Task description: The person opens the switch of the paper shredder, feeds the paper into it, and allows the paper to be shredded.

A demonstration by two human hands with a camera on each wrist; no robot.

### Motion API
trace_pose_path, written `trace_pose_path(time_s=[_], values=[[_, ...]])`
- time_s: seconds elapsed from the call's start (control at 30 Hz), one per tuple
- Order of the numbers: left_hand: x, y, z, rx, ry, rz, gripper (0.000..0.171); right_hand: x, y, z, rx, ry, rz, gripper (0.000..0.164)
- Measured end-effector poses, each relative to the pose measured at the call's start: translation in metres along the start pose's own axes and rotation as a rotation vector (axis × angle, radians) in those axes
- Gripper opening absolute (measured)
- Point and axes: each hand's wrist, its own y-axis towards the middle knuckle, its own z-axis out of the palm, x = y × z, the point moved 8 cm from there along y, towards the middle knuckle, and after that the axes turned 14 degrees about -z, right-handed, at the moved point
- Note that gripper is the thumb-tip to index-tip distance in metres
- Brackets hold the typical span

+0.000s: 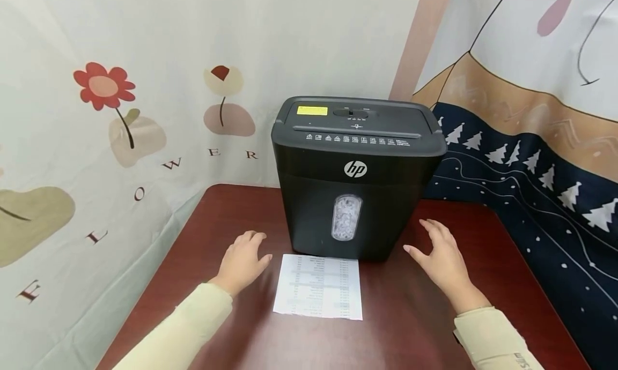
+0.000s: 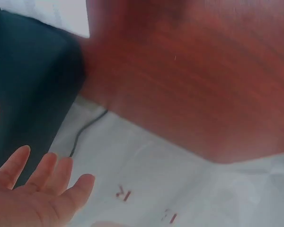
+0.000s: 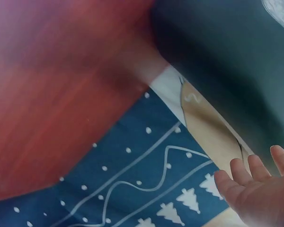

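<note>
A black HP paper shredder (image 1: 314,204) stands on the table, with paper scraps showing through its small front window (image 1: 346,217). In front of its base lies a printed sheet of paper (image 1: 318,287), flat on the tabletop. My left hand (image 1: 243,263) hovers to the left of the sheet, fingers spread and holding nothing. On the other side, my right hand (image 1: 441,257) is held apart from the shredder's right side, its thumb and fingers extended and nothing in them. Both wrist views show the palms facing the shredder's dark sides.
The dark red table (image 1: 405,327) reaches back to a hanging printed cloth (image 1: 309,43) with flowers and letters. A navy cloth with white trees (image 1: 512,198) hangs along the right. A black cord (image 2: 80,135) runs behind the table edge in the left wrist view.
</note>
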Motion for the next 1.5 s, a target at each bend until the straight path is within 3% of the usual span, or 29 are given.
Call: trace_pose_path(time_s=[0.37,0.73,1.0,1.2,1.5], values=[[0.016,0.006,0.034,0.14,-0.101,-0.206,0.055,-0.016,-0.014,0.035,0.096,0.039,0.124,0.072],[0.024,0.01,0.06,0.208,-0.206,-0.346,0.055,-0.025,-0.02,0.07,0.18,0.104,0.244,0.07],[0.024,0.009,0.07,0.22,-0.24,-0.407,0.053,-0.027,-0.022,0.091,0.188,0.154,0.293,0.066],[0.023,0.008,0.08,0.211,-0.237,-0.423,0.035,-0.024,-0.021,0.101,0.183,0.18,0.307,0.063],[0.016,0.005,0.089,0.258,-0.272,-0.483,0.026,-0.016,-0.022,0.126,0.237,0.198,0.324,0.061]])
